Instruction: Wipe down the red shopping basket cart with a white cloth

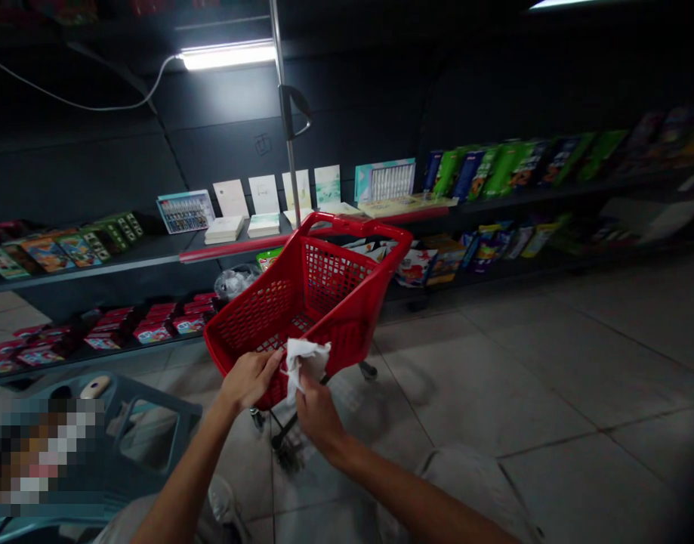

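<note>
A red plastic shopping cart (347, 344) stands in front of me on the tiled floor, its basket open at the top. My left hand (253, 380) grips the near rim of the cart, fingers bent over the edge. My right hand (318, 412) is closed on a crumpled white cloth (308, 355), which lies against the rim just right of my left hand. Part of the cloth hangs down along the cart's near side. My right fingertips are partly hidden by the cloth.
Behind the cart runs a dark shelf (137, 257) with books (266, 195), boxes and snack packs (505, 170). A grey-blue plastic stool (154, 400) is at lower left. Below the lamp (227, 54), a metal pole (291, 166) rises behind the cart.
</note>
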`<move>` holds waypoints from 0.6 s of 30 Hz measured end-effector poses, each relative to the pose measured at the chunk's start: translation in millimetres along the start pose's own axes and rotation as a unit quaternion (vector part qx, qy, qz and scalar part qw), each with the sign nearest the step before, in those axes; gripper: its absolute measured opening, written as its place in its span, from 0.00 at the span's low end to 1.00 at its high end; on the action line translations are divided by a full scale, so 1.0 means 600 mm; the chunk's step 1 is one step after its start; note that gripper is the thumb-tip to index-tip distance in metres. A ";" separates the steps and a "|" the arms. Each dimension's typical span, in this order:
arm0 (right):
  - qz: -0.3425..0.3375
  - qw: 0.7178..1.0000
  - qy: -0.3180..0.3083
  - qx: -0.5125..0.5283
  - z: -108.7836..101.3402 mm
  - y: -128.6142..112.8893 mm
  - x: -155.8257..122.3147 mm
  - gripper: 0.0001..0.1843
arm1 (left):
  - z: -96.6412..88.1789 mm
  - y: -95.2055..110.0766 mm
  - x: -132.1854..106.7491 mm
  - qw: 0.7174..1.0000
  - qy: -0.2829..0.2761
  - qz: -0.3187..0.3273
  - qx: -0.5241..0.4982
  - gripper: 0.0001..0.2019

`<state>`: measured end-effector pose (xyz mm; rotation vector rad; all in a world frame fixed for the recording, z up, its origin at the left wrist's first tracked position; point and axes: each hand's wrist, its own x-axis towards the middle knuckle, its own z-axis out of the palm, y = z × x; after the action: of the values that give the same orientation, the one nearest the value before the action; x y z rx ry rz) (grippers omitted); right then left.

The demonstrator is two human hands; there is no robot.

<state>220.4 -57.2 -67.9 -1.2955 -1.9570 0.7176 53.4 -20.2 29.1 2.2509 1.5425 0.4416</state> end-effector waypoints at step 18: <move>0.262 0.884 0.385 0.050 -0.286 0.208 0.092 0.24 | -0.008 -0.038 -0.006 1.000 0.001 0.006 0.013 0.28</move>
<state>409.0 51.9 -41.8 -1.7229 -0.9271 0.4233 31.1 -15.2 22.4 2.2806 1.5456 0.4296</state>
